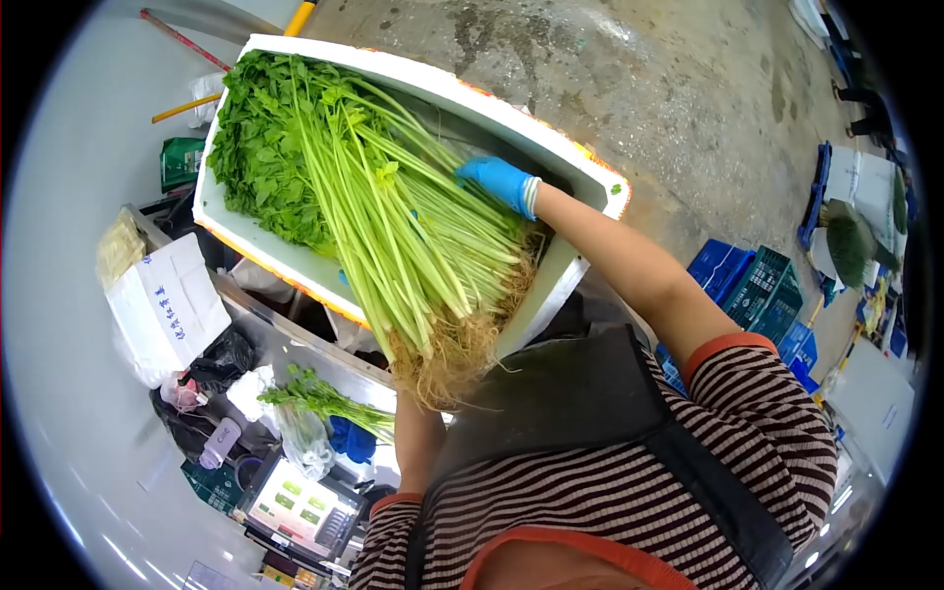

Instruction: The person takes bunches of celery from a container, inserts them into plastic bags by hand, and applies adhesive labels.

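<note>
Across the white foam box (590,187), long green rooted stalks (369,236) look bulky, snappable; cradle mid-length. The blue-gloved right hand (499,183) touches them; both hands' grip is unclear.

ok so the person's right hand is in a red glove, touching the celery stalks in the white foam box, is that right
Not quite: the head view shows a blue glove on the right hand. It does touch the celery stalks in the white foam box.

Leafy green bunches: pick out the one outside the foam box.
The small bunch beside the plastic bag; the larger bunch lies across the box.
</note>
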Tool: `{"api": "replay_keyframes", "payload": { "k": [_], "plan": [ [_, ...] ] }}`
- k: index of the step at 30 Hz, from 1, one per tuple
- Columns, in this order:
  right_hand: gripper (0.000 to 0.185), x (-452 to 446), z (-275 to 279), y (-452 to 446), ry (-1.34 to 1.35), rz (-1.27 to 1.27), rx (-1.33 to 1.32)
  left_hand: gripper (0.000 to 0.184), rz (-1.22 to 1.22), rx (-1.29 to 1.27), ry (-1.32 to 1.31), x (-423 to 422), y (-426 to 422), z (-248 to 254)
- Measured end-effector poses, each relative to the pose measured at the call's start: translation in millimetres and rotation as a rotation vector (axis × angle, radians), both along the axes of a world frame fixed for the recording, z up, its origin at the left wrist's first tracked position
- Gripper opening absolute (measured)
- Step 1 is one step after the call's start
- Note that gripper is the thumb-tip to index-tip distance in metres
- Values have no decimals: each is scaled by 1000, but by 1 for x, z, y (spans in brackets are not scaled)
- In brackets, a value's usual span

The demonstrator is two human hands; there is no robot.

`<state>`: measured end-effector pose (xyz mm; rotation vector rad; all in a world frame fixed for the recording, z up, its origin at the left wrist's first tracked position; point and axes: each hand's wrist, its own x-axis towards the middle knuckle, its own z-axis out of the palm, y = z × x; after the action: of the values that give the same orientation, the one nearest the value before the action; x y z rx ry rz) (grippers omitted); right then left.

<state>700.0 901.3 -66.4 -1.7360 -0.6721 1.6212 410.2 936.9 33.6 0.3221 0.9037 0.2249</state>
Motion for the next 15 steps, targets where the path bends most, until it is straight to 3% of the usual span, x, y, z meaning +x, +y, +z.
{"api": "replay_keyframes", "payload": {
  "k": [3,4,8,12,13,15],
  "plan": [
    [69,-23,7,-4,279,-391,152,82,-2,-12,12,-3,-3,2],
    [75,-19,45,-7,696,-299,1,82,-1,-17,17,-4,-3,2],
    [77,-27,113,-10,807,-35,8,82,-20,1,41,1,8,5],
    [68,-45,97,-19,742,-137,237,76,-67,165,42,21,37,7],
    [68,-45,93,-23,811,-177,183,71,-69,276,-5,27,41,-1],
    [67,-42,88,-36,945,-257,65,68,-56,188,-108,42,54,-11]
  ]
}}
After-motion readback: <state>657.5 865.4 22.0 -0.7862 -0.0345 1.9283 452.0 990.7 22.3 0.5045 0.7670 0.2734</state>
